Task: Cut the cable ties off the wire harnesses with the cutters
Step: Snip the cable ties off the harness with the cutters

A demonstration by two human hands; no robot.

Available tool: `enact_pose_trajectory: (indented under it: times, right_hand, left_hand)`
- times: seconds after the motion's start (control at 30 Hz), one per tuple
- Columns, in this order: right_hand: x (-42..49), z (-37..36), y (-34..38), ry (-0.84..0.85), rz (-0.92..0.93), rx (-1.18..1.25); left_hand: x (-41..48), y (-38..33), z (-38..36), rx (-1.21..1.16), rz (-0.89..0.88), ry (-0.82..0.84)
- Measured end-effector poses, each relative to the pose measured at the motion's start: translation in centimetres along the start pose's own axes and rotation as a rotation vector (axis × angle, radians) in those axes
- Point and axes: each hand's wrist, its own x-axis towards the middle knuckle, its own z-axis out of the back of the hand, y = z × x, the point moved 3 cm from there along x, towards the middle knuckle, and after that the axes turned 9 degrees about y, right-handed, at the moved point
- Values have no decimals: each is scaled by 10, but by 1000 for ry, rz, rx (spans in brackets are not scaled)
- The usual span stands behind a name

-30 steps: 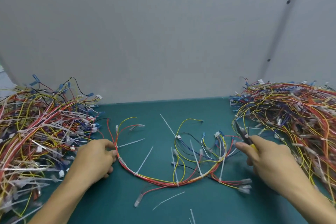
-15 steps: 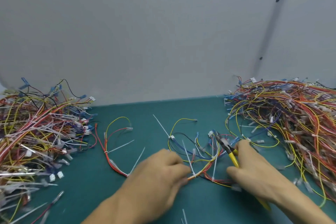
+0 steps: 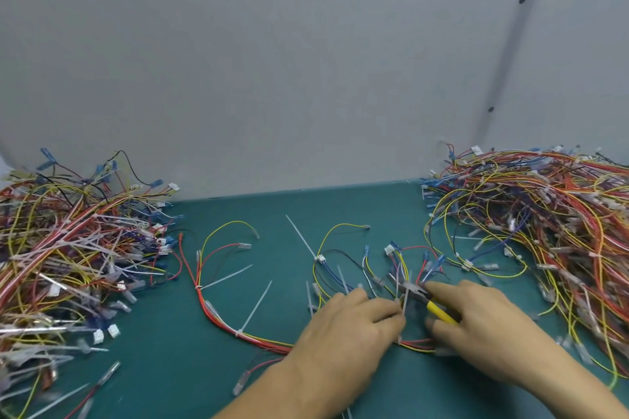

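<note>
One wire harness (image 3: 218, 311) of red and yellow wires lies spread across the green mat, with white cable ties (image 3: 257, 306) sticking out along it. My left hand (image 3: 343, 333) pinches the harness at a tie near the middle. My right hand (image 3: 483, 326) grips the yellow-handled cutters (image 3: 425, 299), whose metal jaws point left and sit at the upright tie tail just beyond my left fingertips. Whether the jaws touch the tie is hard to tell.
A big tangled pile of harnesses (image 3: 61, 265) fills the left side and another pile (image 3: 551, 231) fills the right. A grey wall (image 3: 306, 78) rises behind the green mat (image 3: 170, 367). Loose connectors (image 3: 105, 333) and a loose tie (image 3: 301, 236) lie on the mat.
My left hand has moved from the harness's left end to its middle. My right hand has brought the cutters left and down to meet it. The harness has shifted slightly.
</note>
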Motion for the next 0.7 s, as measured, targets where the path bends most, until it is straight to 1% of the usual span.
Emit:
enact_pose_trajectory:
  times: [0.13,0.23,0.3,0.37,0.47,0.53,0.7]
  right_hand:
    - [-3,3,-2,28,45,-27]
    - [-6,9,-9,29,48,2]
    - [-9,16,-16,-5,-3,-9]
    - [-10,21,-21,-39,-15,-44]
    - [-10,24,-22,-84,-16,-84]
    - [-10,24,-21,-110,-13,-132]
    - [-11,20,-12,-141,18,-271]
  left_hand:
    - [-3,7,-2,-34,-2,50]
    - [-2,11,-5,-126,21,34]
    - [0,12,-2,-188,48,-32]
    - [3,13,6,-283,92,-142]
    - [13,24,18,-462,242,-273]
    - [23,29,20,-533,311,-261]
    - [40,35,9,-681,397,-142]
